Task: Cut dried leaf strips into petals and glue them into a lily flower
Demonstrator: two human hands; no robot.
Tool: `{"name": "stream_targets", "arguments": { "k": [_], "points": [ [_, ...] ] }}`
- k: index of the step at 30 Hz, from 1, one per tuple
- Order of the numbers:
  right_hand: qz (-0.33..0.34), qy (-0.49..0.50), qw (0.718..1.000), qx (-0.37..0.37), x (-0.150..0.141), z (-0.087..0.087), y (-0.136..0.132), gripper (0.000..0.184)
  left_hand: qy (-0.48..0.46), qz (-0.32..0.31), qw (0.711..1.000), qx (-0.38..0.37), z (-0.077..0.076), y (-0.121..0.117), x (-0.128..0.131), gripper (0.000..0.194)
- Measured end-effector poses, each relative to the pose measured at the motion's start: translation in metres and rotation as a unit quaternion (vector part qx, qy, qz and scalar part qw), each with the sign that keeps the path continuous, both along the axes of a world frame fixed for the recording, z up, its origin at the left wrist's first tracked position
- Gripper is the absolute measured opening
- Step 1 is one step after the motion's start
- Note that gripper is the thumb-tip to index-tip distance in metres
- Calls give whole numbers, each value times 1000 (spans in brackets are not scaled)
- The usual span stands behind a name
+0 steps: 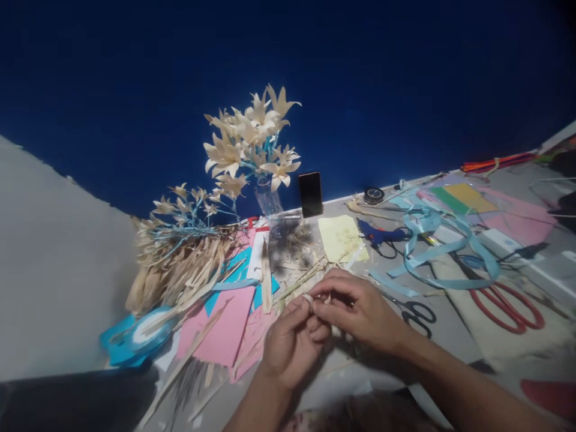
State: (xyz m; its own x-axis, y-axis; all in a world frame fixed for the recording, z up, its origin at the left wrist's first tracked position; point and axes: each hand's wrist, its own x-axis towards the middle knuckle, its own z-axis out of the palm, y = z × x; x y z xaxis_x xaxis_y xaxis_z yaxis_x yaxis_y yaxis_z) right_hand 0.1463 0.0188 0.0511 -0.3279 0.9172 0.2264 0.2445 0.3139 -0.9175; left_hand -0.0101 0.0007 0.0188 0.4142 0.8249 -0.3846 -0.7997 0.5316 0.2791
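Note:
My left hand [294, 342] and my right hand [353, 306] meet over the near middle of the table. Both are closed in a pinch on a small cream-coloured piece of husk [308, 297], mostly covered by the fingers. Beyond them lie thin dried husk strips [266, 276] and a pale yellow sheet [339, 239]. Pink paper [220, 327] is to the left of my left hand. Black-handled scissors [418, 315] rest just right of my right hand.
Cream husk flowers [252, 132] stand in a clear vase [269, 201] beside an upright phone [310, 195]. Husks [175, 270] pile up at left. A blue glue gun [382, 233], curled light-blue ribbon [450, 282] and red-handled scissors [508, 309] lie at right. A dark blue wall [382, 90] rises behind.

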Motion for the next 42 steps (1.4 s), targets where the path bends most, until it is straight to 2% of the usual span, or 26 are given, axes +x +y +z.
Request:
{"name": "stream_targets", "arguments": {
  "k": [5, 7, 10, 12, 14, 17, 22, 24, 26, 28, 35, 38, 42],
  "points": [
    [-9, 38, 997, -61, 5, -6, 2, 5, 59, -29, 997, 28, -4, 2, 4, 24],
    [-3, 98, 988, -118, 5, -10, 3, 13, 77, -38, 996, 33, -5, 3, 5, 23],
    [12, 225, 943, -245, 5, -16, 6, 29, 121, -12, 991, 51, -5, 4, 6, 21],
    [-17, 275, 921, -275, 4, -20, 9, 34, 161, 20, 984, 74, -6, 6, 7, 20],
    [-56, 279, 922, -264, 3, -23, 12, 34, 204, 51, 973, 95, -8, 7, 6, 20],
    [-75, 256, 929, -255, 3, -26, 14, 32, 269, 88, 951, 125, -12, 8, 4, 21],
    [-85, 228, 938, -246, 4, -22, 13, 33, 402, 96, 891, 191, -14, 9, -3, 15],
    [-77, 233, 934, -260, 4, -20, 13, 34, 423, 95, 879, 198, -14, 9, -4, 15],
    [-72, 239, 928, -276, 3, -20, 13, 35, 418, 85, 885, 190, -15, 9, -5, 17],
    [-72, 242, 925, -285, 2, -21, 14, 37, 390, 73, 902, 172, -17, 10, -4, 18],
    [-85, 215, 937, -263, 0, -23, 14, 30, 217, 54, 964, 145, -17, 14, 1, 22],
    [-92, 198, 946, -239, 0, -23, 13, 25, 208, 41, 964, 160, -18, 13, 1, 21],
    [-89, 164, 960, -209, 1, -20, 12, 19, 291, 33, 935, 199, -25, 11, -3, 16]
  ]
}}
